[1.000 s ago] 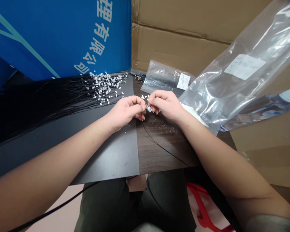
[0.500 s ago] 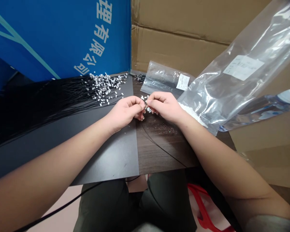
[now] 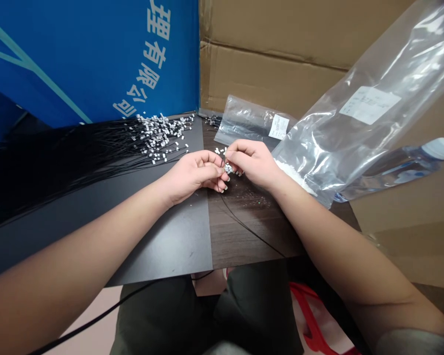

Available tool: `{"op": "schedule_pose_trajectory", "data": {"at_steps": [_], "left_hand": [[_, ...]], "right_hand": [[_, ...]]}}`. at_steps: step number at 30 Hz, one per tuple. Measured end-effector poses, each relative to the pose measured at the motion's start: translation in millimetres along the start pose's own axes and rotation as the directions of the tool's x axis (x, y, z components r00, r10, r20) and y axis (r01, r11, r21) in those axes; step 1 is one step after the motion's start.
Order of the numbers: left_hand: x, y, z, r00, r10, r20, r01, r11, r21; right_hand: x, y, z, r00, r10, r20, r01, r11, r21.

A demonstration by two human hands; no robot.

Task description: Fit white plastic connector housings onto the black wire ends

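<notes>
Fingers [image 3: 244,152] of the right hand [image 3: 253,162] stayed curled, nearly closed, at small white tabs [image 3: 228,168]; the left hand [image 3: 194,176] had shifted slightly left, its hold unclear.

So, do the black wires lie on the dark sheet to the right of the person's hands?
No, the side is wrong: the head view shows the black wires on the dark sheet to the left of the left hand, not to the right.
</notes>
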State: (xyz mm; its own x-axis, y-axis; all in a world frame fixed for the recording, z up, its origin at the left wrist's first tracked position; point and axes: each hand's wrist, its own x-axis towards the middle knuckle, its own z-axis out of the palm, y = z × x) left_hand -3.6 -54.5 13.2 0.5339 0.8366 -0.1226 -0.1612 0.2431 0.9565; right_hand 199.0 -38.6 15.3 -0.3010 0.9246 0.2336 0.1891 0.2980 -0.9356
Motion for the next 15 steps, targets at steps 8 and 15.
{"op": "schedule_pose_trajectory", "data": {"at_steps": [8,15], "left_hand": [[0.1,2.2,0.4,0.998,0.034,-0.057,-0.033,0.999,0.026],[0.1,1.0,-1.7,0.999,-0.030,0.014,0.030,0.999,0.020]], "right_hand": [[-1.9,0.3,-0.9,1.000,-0.015,-0.008,0.014,0.997,-0.072],[0.1,-2.2,-1.5,0.996,-0.022,-0.091,0.015,0.997,-0.072]]}}
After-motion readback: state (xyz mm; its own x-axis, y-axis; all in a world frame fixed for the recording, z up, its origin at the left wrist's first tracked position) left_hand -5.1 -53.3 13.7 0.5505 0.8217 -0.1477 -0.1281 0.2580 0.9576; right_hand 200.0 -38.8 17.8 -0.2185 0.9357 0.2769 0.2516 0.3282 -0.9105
